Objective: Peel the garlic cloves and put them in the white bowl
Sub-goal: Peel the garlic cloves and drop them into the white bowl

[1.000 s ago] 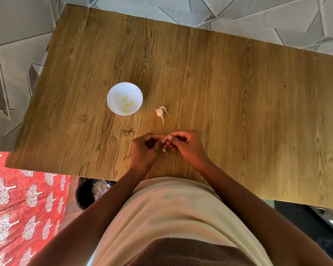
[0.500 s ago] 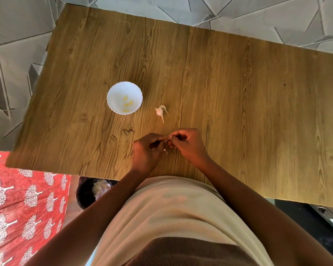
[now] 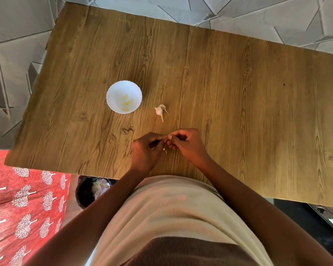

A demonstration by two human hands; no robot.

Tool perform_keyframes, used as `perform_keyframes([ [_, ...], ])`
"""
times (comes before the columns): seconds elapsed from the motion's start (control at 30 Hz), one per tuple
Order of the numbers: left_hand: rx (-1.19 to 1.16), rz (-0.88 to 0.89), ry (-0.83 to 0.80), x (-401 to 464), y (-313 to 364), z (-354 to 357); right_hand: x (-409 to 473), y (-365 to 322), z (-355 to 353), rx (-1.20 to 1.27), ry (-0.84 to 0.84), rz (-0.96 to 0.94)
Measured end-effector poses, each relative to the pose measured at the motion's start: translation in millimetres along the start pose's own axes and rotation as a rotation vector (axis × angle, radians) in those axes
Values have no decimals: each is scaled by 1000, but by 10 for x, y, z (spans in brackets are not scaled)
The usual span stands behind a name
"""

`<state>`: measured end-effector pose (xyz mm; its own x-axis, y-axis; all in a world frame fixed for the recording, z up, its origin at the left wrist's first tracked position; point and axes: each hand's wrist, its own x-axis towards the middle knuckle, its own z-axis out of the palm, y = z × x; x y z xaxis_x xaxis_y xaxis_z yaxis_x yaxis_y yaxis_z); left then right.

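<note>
From the head view, left hand (image 3: 146, 148) and right hand (image 3: 185, 143) meet over the surface (image 3: 238, 112), fingertips apparently pinching a mostly hidden clove (image 3: 169, 137): light, slippery, best held by its ends; bowl (image 3: 112, 96) nearby.

We see the white bowl (image 3: 124, 96) left of the frame's center, round with a scalloped rim, upright on the wood. Inside it lie a few peeled garlic cloves (image 3: 127, 102), pale yellow, clustered toward the lower right of its floor. Just right of the bowl and apart from it lies the garlic bulb remnant (image 3: 160, 110), white and papery, on its side, its thin stem pointing toward the bottom of the frame.
</note>
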<state>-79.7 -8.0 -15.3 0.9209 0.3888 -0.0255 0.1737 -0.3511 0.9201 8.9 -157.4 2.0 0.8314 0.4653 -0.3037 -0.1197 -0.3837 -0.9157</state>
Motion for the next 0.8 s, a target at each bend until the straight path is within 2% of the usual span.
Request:
perform_keyframes([
  [0.2,-99,-34,0,-6,84,-2,4,8,26,-16,24,0],
  [0.53,-361,-265,46,15,165,13,10,-47,42,231,39,146],
  [0.8,-337,-294,26,27,181,31,-15,-54,113,-1,122,22],
])
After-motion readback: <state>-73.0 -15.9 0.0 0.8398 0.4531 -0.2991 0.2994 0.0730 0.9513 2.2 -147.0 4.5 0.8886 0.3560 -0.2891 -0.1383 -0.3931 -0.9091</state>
